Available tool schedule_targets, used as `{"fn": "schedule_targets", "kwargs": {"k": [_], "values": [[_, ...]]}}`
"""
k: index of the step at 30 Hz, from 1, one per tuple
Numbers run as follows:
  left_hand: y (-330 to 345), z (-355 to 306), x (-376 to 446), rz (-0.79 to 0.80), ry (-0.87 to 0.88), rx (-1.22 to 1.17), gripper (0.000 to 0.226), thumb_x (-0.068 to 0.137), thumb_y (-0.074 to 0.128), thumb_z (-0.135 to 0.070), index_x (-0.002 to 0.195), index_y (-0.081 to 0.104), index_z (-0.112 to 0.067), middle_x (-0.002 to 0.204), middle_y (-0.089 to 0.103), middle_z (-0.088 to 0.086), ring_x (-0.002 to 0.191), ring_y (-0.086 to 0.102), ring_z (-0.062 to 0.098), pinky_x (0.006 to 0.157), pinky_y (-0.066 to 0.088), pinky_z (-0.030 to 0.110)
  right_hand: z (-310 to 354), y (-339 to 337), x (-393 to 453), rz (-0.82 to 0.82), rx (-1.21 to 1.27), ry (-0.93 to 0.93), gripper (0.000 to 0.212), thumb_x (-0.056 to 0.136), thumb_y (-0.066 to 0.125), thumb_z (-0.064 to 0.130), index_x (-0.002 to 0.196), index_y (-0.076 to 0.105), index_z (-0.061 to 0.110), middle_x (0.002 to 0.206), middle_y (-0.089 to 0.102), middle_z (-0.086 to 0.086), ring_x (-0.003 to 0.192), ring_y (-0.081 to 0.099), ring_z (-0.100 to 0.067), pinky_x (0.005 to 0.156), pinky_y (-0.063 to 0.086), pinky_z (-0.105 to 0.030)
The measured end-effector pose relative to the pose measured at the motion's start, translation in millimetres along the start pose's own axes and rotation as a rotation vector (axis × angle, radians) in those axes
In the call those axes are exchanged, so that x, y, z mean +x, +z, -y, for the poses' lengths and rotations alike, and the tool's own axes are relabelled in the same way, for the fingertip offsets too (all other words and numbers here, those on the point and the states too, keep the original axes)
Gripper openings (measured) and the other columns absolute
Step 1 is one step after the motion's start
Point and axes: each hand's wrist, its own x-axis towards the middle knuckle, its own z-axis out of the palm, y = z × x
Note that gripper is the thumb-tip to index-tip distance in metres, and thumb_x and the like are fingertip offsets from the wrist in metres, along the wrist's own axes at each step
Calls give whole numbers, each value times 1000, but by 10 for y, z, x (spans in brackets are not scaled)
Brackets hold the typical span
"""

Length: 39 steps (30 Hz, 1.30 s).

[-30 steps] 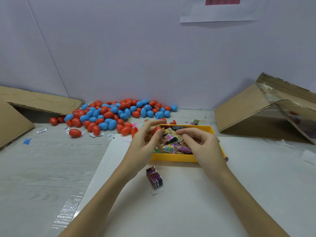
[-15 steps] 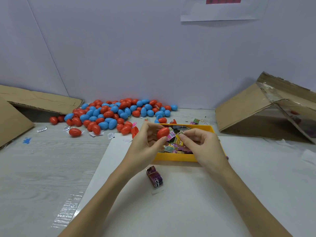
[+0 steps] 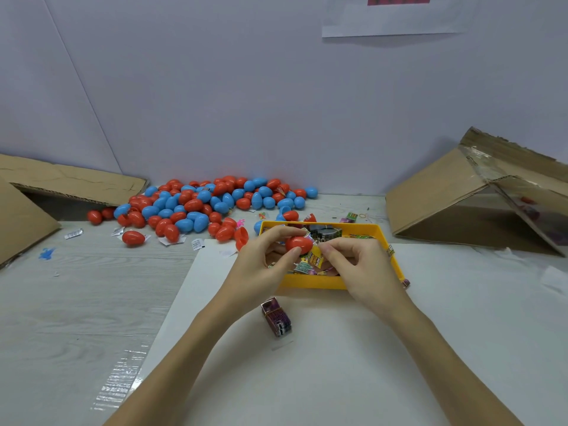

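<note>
Head view, read from left to right. At the far left a cardboard flap (image 3: 70,179) is lying flat, and next to it a pile of red and blue eggs (image 3: 196,204) is spreading along the wall. I am counting the closed ones as finished work, though I cannot tell whether they are filled. An open red half (image 3: 242,236) is lying at the pile's near edge. The left hand (image 3: 258,272) is pinching a red egg (image 3: 298,244) between thumb and curled fingers, holding it just above the yellow tray (image 3: 310,282). Nearer to me, a bundle of packets (image 3: 276,316) is sitting on the white sheet (image 3: 338,364), apart from the tray. The right hand (image 3: 362,269) is pinching a yellow packet (image 3: 316,258) between thumb and forefinger and pressing it against the egg's right side; I cannot tell whether the egg is open there. Many more packets are lying in the tray, so I am judging the job as partly done: this egg is being filled, and a good stock is remaining. A cardboard box (image 3: 461,207) is resting tipped at the far right.
</note>
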Motion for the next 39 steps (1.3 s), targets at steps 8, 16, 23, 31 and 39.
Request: {"fn": "schedule_targets", "kwargs": {"k": [8,16,23,31,39], "values": [[15,19,-10,26,67,16,32,96,69,-11,126,69,-21,112,71,-9,100,69,10,84,55,22,26,11,-8,-8,-4,10,21,102,61,26,99,80,18,79,77,5,77,74,-5,71,61,-22],[29,34,-2,-24,73,-4,31,90,76,-10,119,66,-12,109,72,-3,102,71,12,91,58,29,32,0,-4,4,241,119,18,96,70,21,112,77,16,97,79,6,91,75,-10,72,59,-21],[36,27,-12,-40,71,-5,27,88,78,-11,114,70,-13,105,74,-5,99,72,10,89,58,26,53,61,-36,-64,297,91,22,86,80,11,107,77,17,96,79,10,93,74,-5,71,58,-16],[16,1,0,-53,78,-11,25,90,76,-11,115,70,-15,106,74,-6,100,72,11,89,58,24,57,124,-54,-120,309,59,12,90,78,17,97,77,27,92,79,13,90,74,-4,72,59,-18],[29,16,-8,-47,92,4,26,92,75,-13,118,69,-16,108,73,-6,103,71,13,91,58,27,53,130,-46,-151,306,85,10,90,77,22,95,76,31,90,78,16,88,74,-3,70,57,-16]]}}
